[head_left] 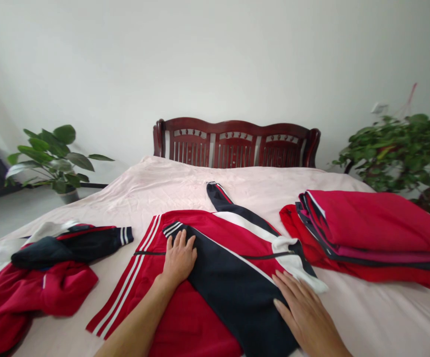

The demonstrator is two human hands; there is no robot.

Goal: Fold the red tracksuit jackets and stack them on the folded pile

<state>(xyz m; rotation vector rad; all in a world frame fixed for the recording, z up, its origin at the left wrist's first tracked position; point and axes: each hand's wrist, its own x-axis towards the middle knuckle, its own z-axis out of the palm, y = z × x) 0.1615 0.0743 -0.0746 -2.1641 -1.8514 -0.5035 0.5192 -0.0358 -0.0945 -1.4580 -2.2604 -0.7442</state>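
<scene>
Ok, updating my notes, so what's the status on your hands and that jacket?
Left hand flat on the red track jacket. Right hand flat on its navy sleeve. Nothing in the way. Folded red stack off to the right.

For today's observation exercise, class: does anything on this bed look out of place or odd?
The crumpled red and navy track jacket on the left of the bed stands out. It lies in a loose heap, unlike the folded red garments stacked on the right and the spread red track jacket under the left hand and right hand.
</scene>
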